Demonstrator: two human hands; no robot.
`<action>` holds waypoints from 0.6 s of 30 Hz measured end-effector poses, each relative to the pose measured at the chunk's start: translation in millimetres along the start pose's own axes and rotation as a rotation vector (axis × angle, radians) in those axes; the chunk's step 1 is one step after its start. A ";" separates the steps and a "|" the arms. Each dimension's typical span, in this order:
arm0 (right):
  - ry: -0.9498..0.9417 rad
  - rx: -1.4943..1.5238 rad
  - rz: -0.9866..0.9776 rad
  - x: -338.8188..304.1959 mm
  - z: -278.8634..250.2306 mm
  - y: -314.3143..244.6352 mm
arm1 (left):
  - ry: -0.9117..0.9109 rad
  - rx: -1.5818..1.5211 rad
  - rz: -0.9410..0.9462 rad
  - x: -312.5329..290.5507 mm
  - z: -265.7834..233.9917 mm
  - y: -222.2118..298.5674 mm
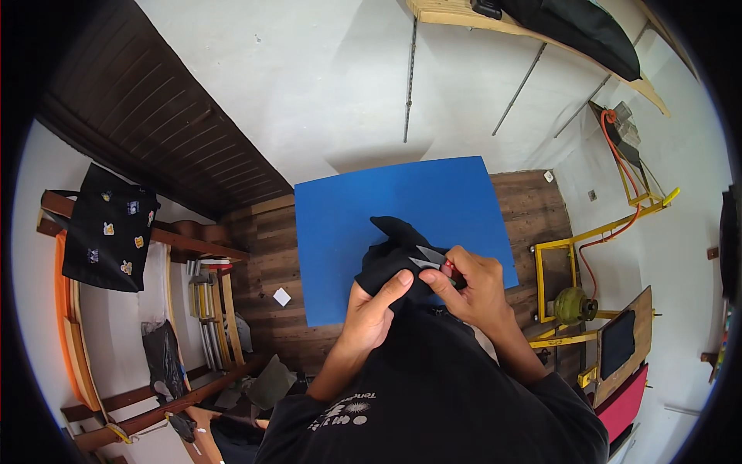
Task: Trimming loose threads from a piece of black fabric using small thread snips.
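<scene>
A bunched piece of black cloth (390, 251) is held up in front of my chest, over the blue tabletop (386, 185). My left hand (369, 313) is closed on its near edge, with the thumb lying on top of the fabric. In my right hand (475, 282) is a small pair of scissors (430, 257) with red showing at the handle. Their two pointed blades are spread apart and point left, against or just above the cloth. Whether any fabric lies between the blades I cannot tell. Folds of the cloth hide most of my left fingers.
On the left, a black bag (112, 232) with small colourful patches hangs on a wooden rack. A white scrap (282, 297) lies on the wooden floor. To the right stands a yellow metal frame (550, 255) with a round greenish tank (572, 306) and a red hose. A wooden shelf (533, 35) crosses the far wall.
</scene>
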State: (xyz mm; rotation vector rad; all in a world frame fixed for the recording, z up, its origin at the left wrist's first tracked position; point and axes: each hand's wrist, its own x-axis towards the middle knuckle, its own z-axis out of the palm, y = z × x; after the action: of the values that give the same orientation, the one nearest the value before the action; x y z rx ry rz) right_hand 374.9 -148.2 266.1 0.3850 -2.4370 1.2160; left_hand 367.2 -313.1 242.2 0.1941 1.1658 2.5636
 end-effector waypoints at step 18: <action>-0.050 -0.033 0.032 -5.1 -10.3 0.5 | 0.067 -0.061 -0.022 -11.4 6.0 -3.7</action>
State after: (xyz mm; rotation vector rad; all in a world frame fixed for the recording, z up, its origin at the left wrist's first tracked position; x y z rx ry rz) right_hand 381.5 -139.3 269.1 0.3721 -2.5112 1.1915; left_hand 380.3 -310.3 243.5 0.0807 1.1050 2.6004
